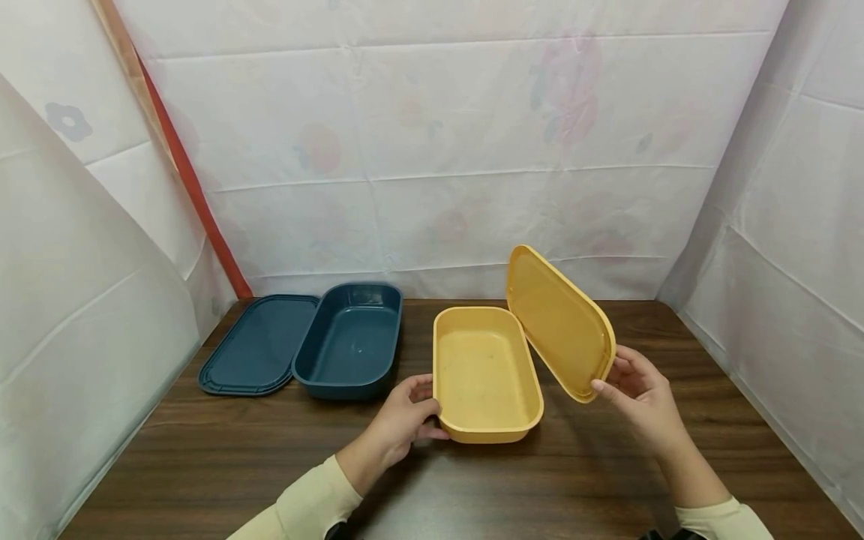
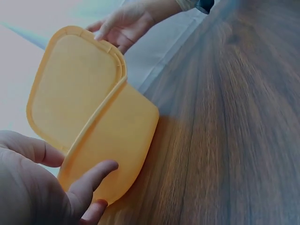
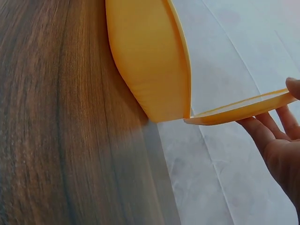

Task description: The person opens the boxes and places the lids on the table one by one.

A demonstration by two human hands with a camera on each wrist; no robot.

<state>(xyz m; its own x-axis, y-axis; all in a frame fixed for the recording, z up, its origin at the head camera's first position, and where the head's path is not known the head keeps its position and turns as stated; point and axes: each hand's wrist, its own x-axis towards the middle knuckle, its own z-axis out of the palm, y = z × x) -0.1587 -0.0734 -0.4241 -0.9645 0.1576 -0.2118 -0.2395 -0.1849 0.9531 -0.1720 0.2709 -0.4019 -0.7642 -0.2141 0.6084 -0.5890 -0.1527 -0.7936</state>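
Note:
A yellow rectangular box (image 1: 482,375) with rounded corners stands on the table, its inside facing up and bare. My left hand (image 1: 408,412) is at its near left corner, fingers spread and touching the outer wall; the left wrist view shows this hand (image 2: 42,187) close up against the box (image 2: 124,131). With thumb and fingers my right hand (image 1: 637,394) pinches the near end of the yellow lid (image 1: 560,322). That lid is tilted up beside the box, its far part close to the box's right rim. In the right wrist view the lid (image 3: 243,110) appears edge-on.
Left of the yellow box stands a dark blue box (image 1: 354,341) of similar shape. Its left side overlaps a dark blue lid (image 1: 259,345) lying flat. The brown wooden table (image 1: 270,450) meets pale printed cloth (image 1: 432,172) at the back and sides. A red strip (image 1: 196,187) runs down the left.

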